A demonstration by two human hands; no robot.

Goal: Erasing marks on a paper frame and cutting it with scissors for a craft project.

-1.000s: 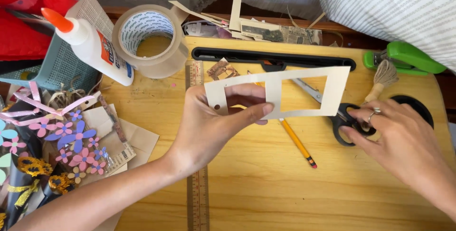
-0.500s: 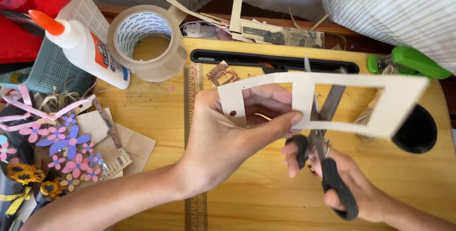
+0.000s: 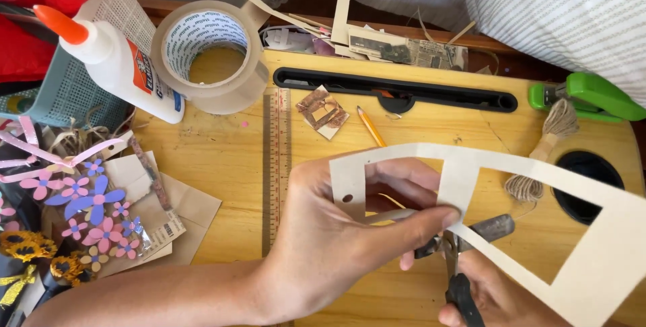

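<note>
Right of the wooden ruler [image 3: 276, 165], the left hand [image 3: 336, 239] pinches the card frame [image 3: 538, 192], its length running rightward, while the right hand [image 3: 498, 300] beneath grips scissors [image 3: 457, 260] at its lower edge.

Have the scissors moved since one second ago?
Yes. The scissors have left the tabletop beside the round hole and are now in the right hand, under the card frame.

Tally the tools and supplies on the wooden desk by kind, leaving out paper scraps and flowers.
Glue bottle: 1
Tape roll: 1
Ruler: 1
Pencil: 1
Stapler: 1
Twine spool: 1
Scissors, in the right hand: 1
Cardboard frame, in the left hand: 1
Total: 8
</note>
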